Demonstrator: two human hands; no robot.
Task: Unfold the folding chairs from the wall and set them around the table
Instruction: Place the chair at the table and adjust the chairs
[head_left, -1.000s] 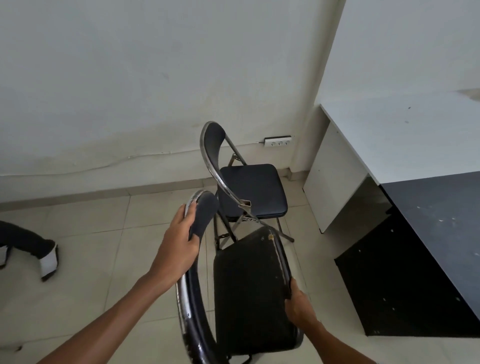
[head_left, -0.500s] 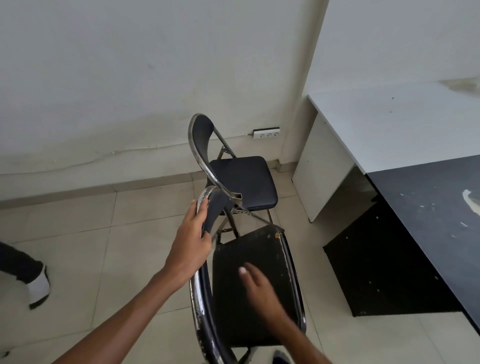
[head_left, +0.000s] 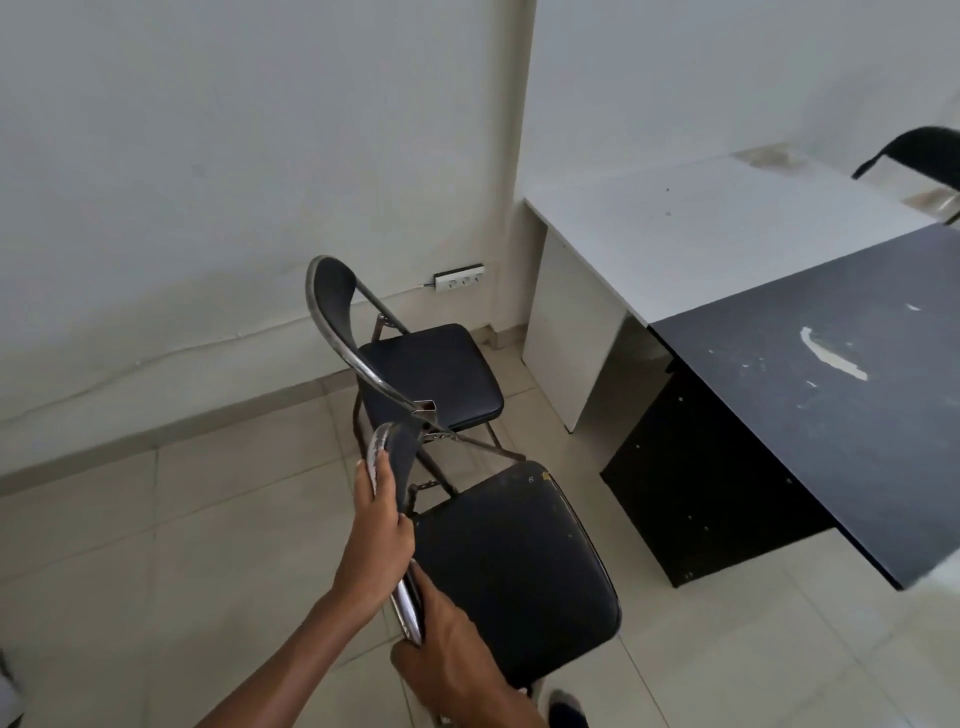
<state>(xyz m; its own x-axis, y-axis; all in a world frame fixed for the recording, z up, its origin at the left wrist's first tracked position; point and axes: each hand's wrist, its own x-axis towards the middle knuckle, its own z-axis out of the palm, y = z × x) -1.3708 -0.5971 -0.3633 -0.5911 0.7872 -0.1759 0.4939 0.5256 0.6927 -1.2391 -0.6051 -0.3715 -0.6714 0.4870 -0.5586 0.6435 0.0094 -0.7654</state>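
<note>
Left hand reaches fwd w/ arm out, fingers wrapped tight on the near chair back. Right hand grips the back's rail lower down. Chair stands open by the black table, just behind another open chair.

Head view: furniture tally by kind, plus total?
Folding chairs: 3 (near chair held by left hand and right hand; second chair; third chair at far edge, partly cut off)
Tables: 2 (white table, black table)
Total: 5
</note>
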